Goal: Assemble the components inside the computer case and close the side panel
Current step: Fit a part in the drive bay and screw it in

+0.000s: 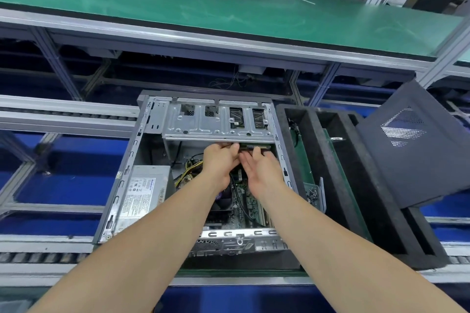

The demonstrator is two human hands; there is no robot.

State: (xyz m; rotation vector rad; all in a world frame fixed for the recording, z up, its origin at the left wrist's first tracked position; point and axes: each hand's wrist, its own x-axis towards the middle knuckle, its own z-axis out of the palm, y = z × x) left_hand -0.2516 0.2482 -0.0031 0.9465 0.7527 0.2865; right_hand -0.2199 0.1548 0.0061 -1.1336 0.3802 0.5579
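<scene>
An open grey computer case (122, 180) lies on its side on the line in front of me. Inside are a silver power supply (145, 193), a green motherboard (244, 208) and a metal drive cage (216, 119) across the far end. Both hands reach in under the cage. My left hand (220, 166) and my right hand (259, 170) pinch a narrow green memory module (254, 146) at its two ends, just below the cage edge. The dark side panel (417, 145) leans off the case at the right.
A black foam tray (356, 185) with long slots stands right of the case, with a green board (305, 157) and a small clear box of screws (313, 192). A green-topped shelf (229, 7) runs across above. Roller rails (50, 256) run left and right.
</scene>
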